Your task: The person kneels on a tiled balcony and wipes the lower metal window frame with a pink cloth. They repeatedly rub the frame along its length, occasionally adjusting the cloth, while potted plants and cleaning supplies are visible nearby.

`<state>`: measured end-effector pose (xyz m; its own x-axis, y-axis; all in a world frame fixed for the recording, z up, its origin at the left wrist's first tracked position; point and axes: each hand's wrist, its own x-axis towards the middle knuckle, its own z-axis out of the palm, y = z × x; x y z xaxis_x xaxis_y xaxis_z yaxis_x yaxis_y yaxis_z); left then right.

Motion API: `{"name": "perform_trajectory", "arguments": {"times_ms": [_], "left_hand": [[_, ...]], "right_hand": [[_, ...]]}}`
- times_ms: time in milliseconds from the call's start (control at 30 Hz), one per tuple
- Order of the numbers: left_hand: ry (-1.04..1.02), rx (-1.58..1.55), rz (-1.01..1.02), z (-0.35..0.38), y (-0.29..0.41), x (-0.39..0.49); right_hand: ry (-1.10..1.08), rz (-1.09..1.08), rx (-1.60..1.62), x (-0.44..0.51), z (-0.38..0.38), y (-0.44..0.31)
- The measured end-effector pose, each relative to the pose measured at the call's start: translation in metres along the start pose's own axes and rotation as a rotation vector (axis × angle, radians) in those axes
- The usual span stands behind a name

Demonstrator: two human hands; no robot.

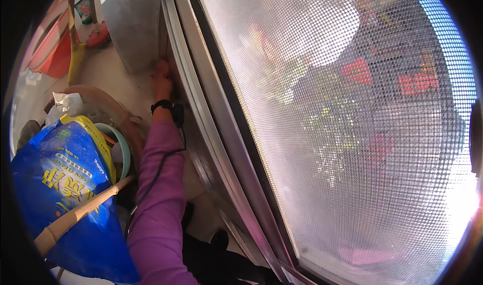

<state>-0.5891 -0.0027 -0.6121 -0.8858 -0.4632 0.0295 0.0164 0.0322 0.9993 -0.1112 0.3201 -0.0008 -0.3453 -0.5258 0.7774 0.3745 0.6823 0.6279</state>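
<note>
My left hand [161, 79], blurred, reaches forward from a purple sleeve [160, 194] with a black strap and a small cabled device at the wrist. Its fingers are close to the lower edge of a grey metal panel [132, 28], beside the metal frame [215, 107] of a mesh screen [339, 134]. Whether they hold anything cannot be made out. My right hand is out of view.
A blue and yellow plastic cleaner bag [75, 217] lies at the left, crossed by a bamboo pole [75, 217]. Behind it are a pale green round container [126, 154] and a brown curved rim [124, 115]. Yellow and red broom-like tools [77, 58] stand farther off.
</note>
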Motion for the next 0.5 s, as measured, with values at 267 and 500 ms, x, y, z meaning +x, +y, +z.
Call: {"name": "perform_trajectory", "arguments": {"times_ms": [267, 500], "left_hand": [[0.091, 0.412, -0.317, 0.005, 0.098, -0.060], [0.050, -0.206, -0.468, -0.013, 0.216, -0.160]], "right_hand": [[0.013, 0.024, 0.017, 0.001, -0.001, 0.004], [0.039, 0.046, 0.047, -0.003, -0.011, 0.011]]}}
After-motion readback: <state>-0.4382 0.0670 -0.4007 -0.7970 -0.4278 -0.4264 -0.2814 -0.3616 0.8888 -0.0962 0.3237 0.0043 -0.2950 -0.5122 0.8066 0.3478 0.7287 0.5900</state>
